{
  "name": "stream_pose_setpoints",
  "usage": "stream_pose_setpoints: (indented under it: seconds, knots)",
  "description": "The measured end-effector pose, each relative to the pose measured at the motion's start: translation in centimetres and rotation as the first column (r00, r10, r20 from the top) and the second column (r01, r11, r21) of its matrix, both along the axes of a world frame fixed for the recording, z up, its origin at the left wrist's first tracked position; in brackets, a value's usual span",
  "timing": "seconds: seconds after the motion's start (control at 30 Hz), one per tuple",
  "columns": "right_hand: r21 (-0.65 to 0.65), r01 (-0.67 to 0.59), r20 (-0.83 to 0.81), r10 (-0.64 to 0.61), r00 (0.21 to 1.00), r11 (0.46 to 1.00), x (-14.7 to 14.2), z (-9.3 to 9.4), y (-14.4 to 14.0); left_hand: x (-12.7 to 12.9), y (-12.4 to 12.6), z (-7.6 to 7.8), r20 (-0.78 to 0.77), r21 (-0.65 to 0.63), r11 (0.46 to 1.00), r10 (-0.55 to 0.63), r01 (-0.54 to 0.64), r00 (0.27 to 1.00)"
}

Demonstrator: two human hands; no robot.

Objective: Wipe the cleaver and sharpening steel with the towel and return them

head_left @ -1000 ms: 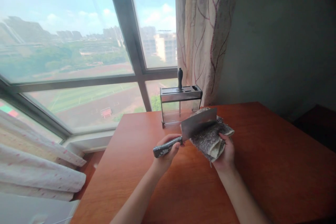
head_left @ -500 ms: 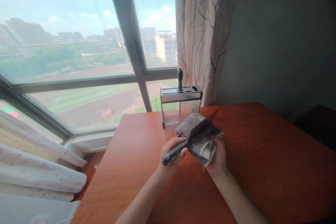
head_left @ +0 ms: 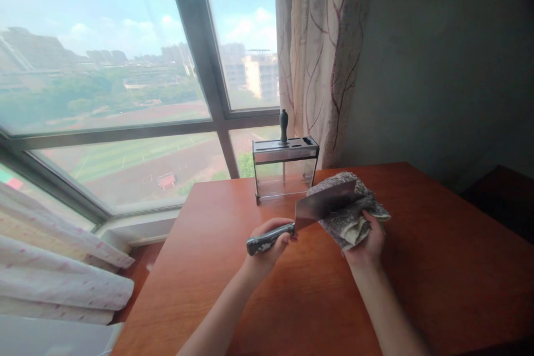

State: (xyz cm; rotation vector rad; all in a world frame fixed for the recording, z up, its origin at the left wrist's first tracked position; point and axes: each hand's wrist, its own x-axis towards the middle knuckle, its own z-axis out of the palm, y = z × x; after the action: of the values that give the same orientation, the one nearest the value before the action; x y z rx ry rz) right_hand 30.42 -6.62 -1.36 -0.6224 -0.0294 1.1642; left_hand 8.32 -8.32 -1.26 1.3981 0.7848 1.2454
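Head view: left hand [head_left: 267, 242] fisted around cleaver [head_left: 311, 212] handle, blade flat against grey folded cloth [head_left: 350, 212] cupped in right hand [head_left: 367, 245], above wooden table [head_left: 438, 267]; clear knife block [head_left: 285, 169] just beyond both hands.

Cleaver [head_left: 323, 204] on cloth [head_left: 354, 217]; knife block [head_left: 285, 169] behind.

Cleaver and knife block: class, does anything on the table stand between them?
Nothing visible does. The left hand holds the cleaver, the right hand holds the cloth against its blade, and bare table leads to the knife block.
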Motion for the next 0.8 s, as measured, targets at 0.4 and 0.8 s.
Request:
stream_pose_setpoints:
  seconds: [0.4,0.8]
  knots:
    - [-0.019,-0.438,0.029,0.439,0.898,0.899,-1.5,1.1,-1.1,-5.1,1.9,2.5,0.195,-0.206,0.950,0.276,-0.235,0.941]
    - [-0.029,-0.560,0.146,0.558,0.817,0.828,-4.3,0.3,-1.6,-4.8,2.6,2.5,0.382,-0.264,0.902,0.424,-0.343,0.821]
